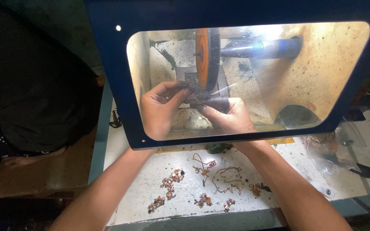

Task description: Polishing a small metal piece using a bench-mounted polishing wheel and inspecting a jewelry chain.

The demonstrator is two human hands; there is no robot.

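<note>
Orange wheel (202, 57) | your left hand (161, 107), right hand (228, 114) pinch one small piece (196, 92) against it | copper jewellery (202, 182) near bench's front edge (185, 220).

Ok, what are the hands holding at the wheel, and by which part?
Both hands, left and right, pinch a small dark piece by its ends against the polishing wheel; what it is cannot be told.

blue-framed clear shield (253, 77) blocks from above, open gap beneath, spinning wheel (206, 57) ahead, jewellery pieces (202, 184) strewn below
</note>
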